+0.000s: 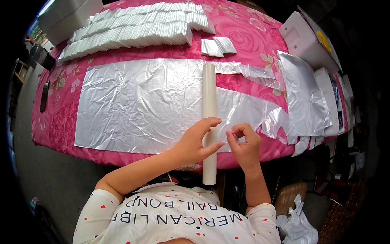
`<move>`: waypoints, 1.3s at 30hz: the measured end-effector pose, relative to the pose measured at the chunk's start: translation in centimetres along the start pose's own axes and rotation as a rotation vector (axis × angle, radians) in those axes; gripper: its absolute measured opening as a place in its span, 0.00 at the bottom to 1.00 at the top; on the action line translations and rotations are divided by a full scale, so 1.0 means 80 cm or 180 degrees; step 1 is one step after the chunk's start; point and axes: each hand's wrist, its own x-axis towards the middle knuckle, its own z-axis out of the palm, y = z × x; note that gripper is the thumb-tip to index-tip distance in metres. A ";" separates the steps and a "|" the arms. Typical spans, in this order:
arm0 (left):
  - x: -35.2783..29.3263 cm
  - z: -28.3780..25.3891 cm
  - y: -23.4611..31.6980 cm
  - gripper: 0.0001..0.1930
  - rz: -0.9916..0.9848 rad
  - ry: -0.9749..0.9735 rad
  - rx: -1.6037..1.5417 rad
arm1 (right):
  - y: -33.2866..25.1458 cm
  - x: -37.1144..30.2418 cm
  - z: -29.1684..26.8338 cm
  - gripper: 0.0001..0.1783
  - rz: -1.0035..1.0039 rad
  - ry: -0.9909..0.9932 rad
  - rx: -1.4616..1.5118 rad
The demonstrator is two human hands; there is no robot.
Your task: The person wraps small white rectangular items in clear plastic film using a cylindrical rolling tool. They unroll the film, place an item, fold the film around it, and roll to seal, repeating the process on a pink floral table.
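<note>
A long cream-coloured tube [209, 89] lies lengthwise across a silvery plastic sheet [138, 105], its near end jutting past the table edge. My left hand [197, 138] rests over the tube's near half, thumb and forefinger spread apart, holding nothing. Just right of the tube, my right hand [245, 144] is closed in a pinch, fingertips together above the sheet's thinner, translucent part [239, 107]. Whether any film is between those fingertips is too small to tell. That part of the sheet runs rightward from beneath the tube and ends in a ragged edge.
Long rows of folded silvery packets [134, 30] stand at the back left, with a few loose packets [218, 46] beside them. A stack of silvery sheets [302, 93] lies at the right, near a white foam box [302, 38]. A pink flowered cloth [57, 118] covers the table.
</note>
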 end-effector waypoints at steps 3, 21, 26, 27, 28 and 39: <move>0.006 -0.015 0.008 0.20 -0.1740 -0.0113 -0.2559 | -0.038 -0.016 0.031 0.14 -0.0556 -0.0779 0.0504; -0.078 -0.272 -0.002 0.14 -0.0220 0.1142 0.3377 | -0.024 -0.093 0.033 0.23 0.1583 -0.1623 -0.0277; -0.023 -0.118 -0.002 0.22 0.0487 0.0414 0.1889 | -0.030 -0.087 0.027 0.24 0.1558 -0.1891 -0.0626; -0.015 -0.095 -0.016 0.24 0.0458 0.0363 0.1774 | -0.030 -0.087 0.027 0.24 0.1534 -0.1925 -0.0667; -0.011 -0.076 -0.028 0.26 0.0429 0.0323 0.1668 | -0.033 -0.086 0.026 0.24 0.1531 -0.1990 -0.0672; -0.003 -0.033 -0.081 0.31 0.0132 0.0194 0.3127 | 0.014 0.012 0.047 0.33 0.1064 -0.2042 -0.0221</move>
